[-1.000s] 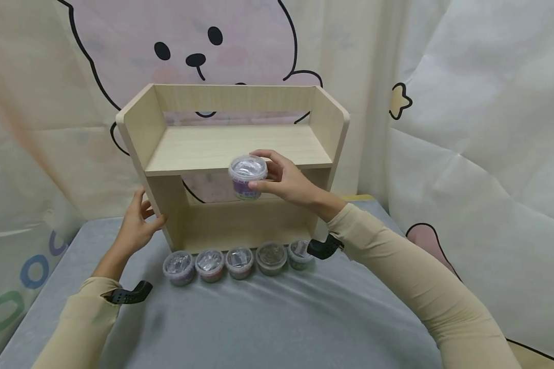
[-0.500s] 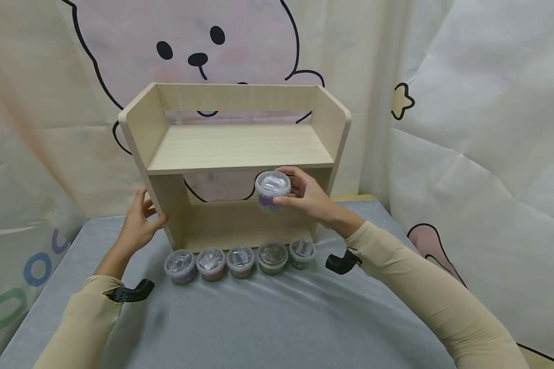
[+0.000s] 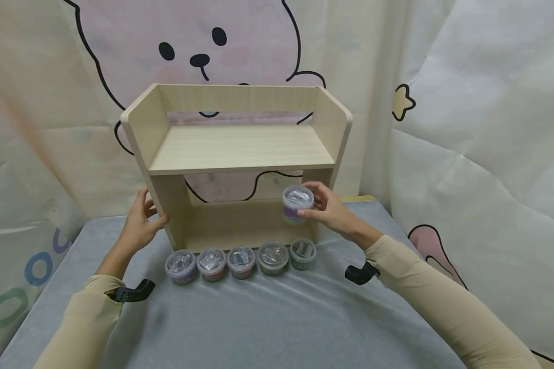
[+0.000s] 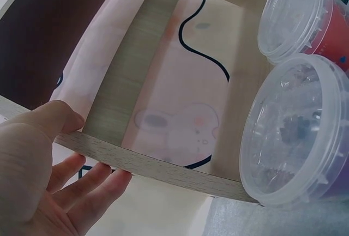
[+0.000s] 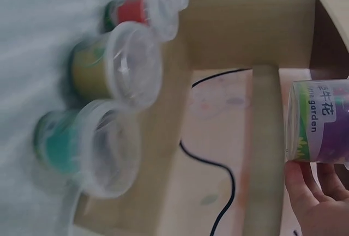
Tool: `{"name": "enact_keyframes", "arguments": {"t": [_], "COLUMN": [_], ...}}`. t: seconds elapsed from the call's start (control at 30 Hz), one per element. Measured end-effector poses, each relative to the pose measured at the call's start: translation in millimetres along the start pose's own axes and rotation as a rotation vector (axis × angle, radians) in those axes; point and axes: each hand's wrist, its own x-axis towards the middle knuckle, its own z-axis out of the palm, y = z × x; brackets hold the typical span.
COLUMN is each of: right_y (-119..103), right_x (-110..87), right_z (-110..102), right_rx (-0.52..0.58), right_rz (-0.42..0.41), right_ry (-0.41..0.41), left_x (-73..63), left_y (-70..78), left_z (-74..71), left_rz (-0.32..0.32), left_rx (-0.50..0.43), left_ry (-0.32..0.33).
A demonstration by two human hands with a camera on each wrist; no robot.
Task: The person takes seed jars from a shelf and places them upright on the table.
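Observation:
My right hand (image 3: 334, 211) holds a clear-lidded plastic tub (image 3: 297, 204) with a purple label, fingers and thumb around its side. The tub is raised in front of the lower opening of a pale wooden shelf (image 3: 240, 148), near its right side panel. Printed lettering on the tub's label (image 5: 327, 119) shows in the right wrist view. My left hand (image 3: 140, 221) grips the shelf's left side panel (image 4: 158, 157), thumb on the inner side and fingers on the outer. Several similar tubs, among them a green one (image 3: 302, 253), stand in a row before the shelf's base.
A grey-blue cloth (image 3: 258, 323) covers the table. Behind the shelf hangs a curtain (image 3: 351, 51) with a cartoon bear print, and another white curtain (image 3: 485, 154) borders the right side. Black bands (image 3: 131, 292) sit on both wrists.
My right hand has carried the purple-labelled tub rightward and down, from the upper board's front edge to the lower opening. The left hand stays on the side panel.

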Motion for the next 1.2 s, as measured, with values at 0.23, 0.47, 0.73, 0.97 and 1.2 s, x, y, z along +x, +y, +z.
{"name": "enact_keyframes", "arguments": {"t": [0.23,0.47,0.73,0.97,1.2], "right_y": [20,42,69,95,114], "right_x": [-18.5,-37.4,-54.5,-64.7,-69.5], "right_z": [-14,-28,-42,-50,-55], "right_rx": [-0.020,-0.024,-0.053,-0.078,-0.111], "right_rz": [0.033,0.087,0.153,0.159,0.160], "right_ry": [0.005,0.035,0.064,0.075,0.051], "left_x": [1.0,1.3,0.3,-0.1,0.9], "left_y": [-0.2,-1.7,-1.3,-1.3,-1.5], "left_z": [0.2,1.2,1.0,0.9,1.1], "left_rz": [0.000,0.001,-0.003,-0.005,0.006], "left_rx": [-0.004,-0.006,-0.006,-0.003,0.001], "left_ry": [-0.006,-0.005,0.000,0.001,0.004]}}
